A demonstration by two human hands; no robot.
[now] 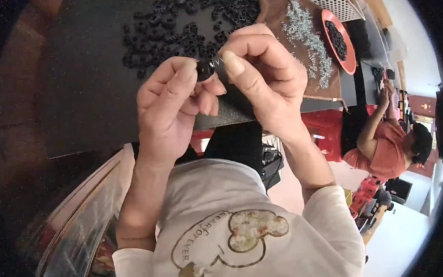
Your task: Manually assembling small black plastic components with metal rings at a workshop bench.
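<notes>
Plainly, from the head view, both hands meet above the dark flat tabletop (83, 94); the left hand (169, 103) and right hand (260, 73) pinch one small black ring-shaped plastic part (207, 69) between thumbs and fingertips, fingers closed narrow on it; wrists bent upward, forearms rising from the lower edge; a large scatter of loose black rings (178, 27) and a heap of small silver metal springs (308, 38) lie beyond, so much seems left; a round orange dish (348, 61) sits further right.
</notes>
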